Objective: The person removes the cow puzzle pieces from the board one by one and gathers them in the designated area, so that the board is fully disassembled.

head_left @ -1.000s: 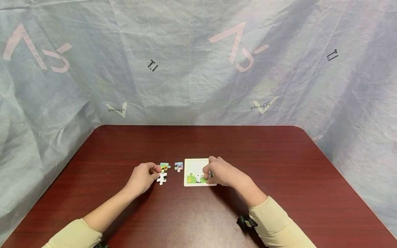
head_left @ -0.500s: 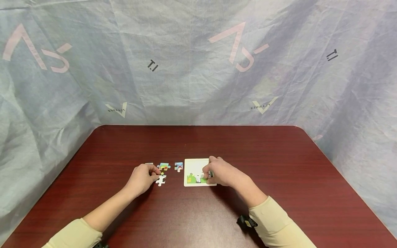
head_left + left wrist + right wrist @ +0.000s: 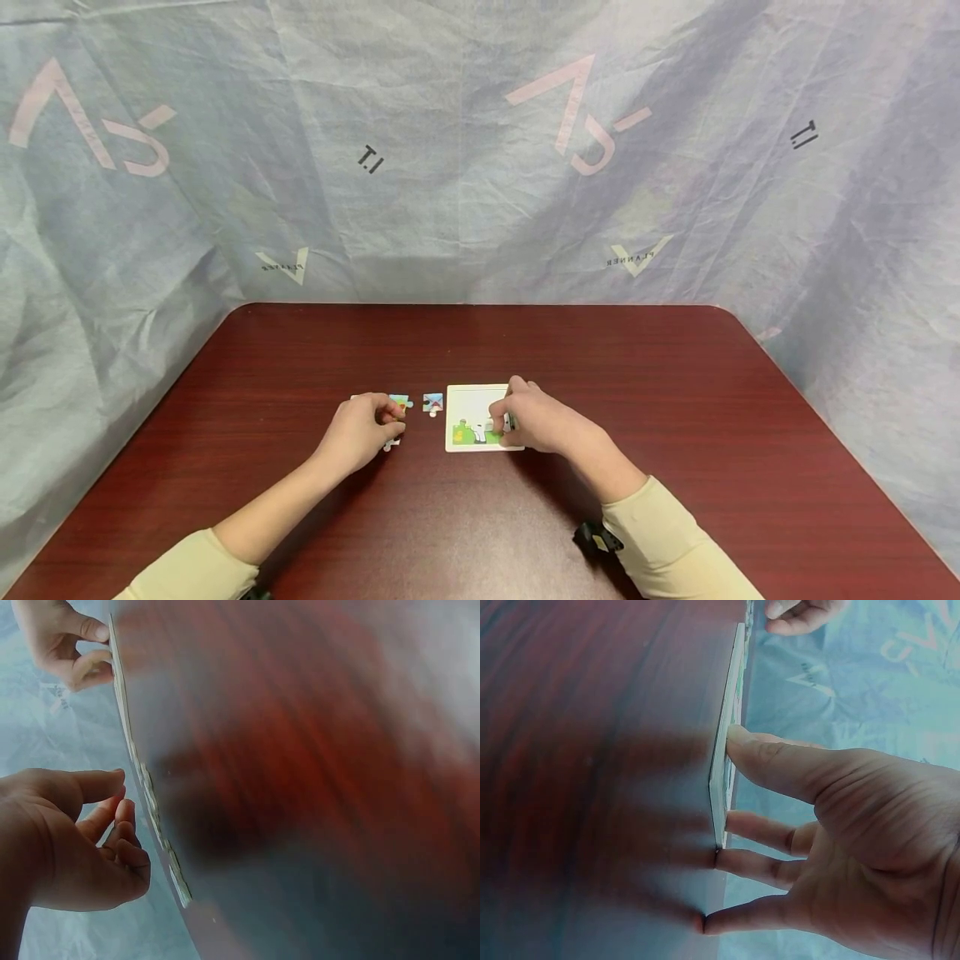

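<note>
My left hand (image 3: 363, 433) is over the loose jigsaw pieces left of the puzzle board, thumb and fingertips slightly apart; nothing shows between them in the left wrist view, where the hand (image 3: 82, 840) is close over the pieces (image 3: 154, 806). A white puzzle piece (image 3: 391, 445) and a blue-green puzzle piece (image 3: 401, 400) are partly hidden by it. Beside the board lies a blue puzzle piece with red (image 3: 432, 402). My right hand (image 3: 543, 421) rests on the right part of the white-framed board (image 3: 480, 387), thumb and straight, spread fingers touching it and the tabletop.
The dark red wooden table (image 3: 600, 350) has rounded back corners. A grey printed cloth (image 3: 450, 208) hangs behind and at both sides. Another piece's edge (image 3: 356, 397) peeks out behind the left hand. A black wrist camera (image 3: 597, 537) sits at the right sleeve.
The left hand has moved a little to the right, now covering more of the white and blue-green pieces. Before that the white piece shifted slightly toward the front. The right hand stays on the board.
</note>
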`<state>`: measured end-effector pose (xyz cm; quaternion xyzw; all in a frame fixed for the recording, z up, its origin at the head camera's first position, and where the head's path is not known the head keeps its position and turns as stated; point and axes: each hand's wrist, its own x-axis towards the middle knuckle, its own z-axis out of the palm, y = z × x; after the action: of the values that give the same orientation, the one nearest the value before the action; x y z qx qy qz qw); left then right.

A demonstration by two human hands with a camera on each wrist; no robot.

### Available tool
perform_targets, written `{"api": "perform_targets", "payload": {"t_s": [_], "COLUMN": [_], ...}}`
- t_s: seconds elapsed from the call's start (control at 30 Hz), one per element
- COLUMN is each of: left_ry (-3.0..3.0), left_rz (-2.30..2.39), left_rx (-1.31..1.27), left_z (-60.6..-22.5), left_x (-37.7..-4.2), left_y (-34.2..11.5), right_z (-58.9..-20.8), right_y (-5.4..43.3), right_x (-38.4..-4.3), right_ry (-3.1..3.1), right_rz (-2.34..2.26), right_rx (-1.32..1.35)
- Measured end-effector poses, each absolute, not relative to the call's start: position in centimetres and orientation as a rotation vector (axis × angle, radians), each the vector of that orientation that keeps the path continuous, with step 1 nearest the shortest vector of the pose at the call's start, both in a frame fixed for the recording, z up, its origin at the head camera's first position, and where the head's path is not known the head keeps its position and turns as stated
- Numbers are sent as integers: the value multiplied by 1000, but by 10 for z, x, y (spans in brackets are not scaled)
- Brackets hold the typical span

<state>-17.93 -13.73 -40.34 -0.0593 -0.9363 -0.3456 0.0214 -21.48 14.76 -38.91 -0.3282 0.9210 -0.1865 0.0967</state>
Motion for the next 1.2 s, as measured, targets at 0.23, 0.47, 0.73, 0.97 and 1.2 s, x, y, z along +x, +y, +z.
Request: {"api": "perform_targets", "payload": {"t_s": [0.23, 0.47, 0.73, 0.97, 1.2], "left_ry": [-2923, -2889, -2873, -2877, -2893], "left_rz": [-1065, -1071, -1111, -1217, -1169], "left_rx": [-222, -275, -415, -458, -490], "left_z": [-403, -402, -401, -403, -409], "left_x": [-178, -175, -183, -196, -208], "left_y": [-123, -110, -85, -62, -46], "right_z": [-388, -385, -385, -386, -386], "right_y": [146, 146, 148, 147, 147], "right_x": [-213, -212, -213, -214, -215], "right_ry": [2711, 2697, 2700, 2710, 2721], "right_rz": [-570, -528, -557, -550, -537], "right_rx": [-886, -888, -920, -951, -969]}}
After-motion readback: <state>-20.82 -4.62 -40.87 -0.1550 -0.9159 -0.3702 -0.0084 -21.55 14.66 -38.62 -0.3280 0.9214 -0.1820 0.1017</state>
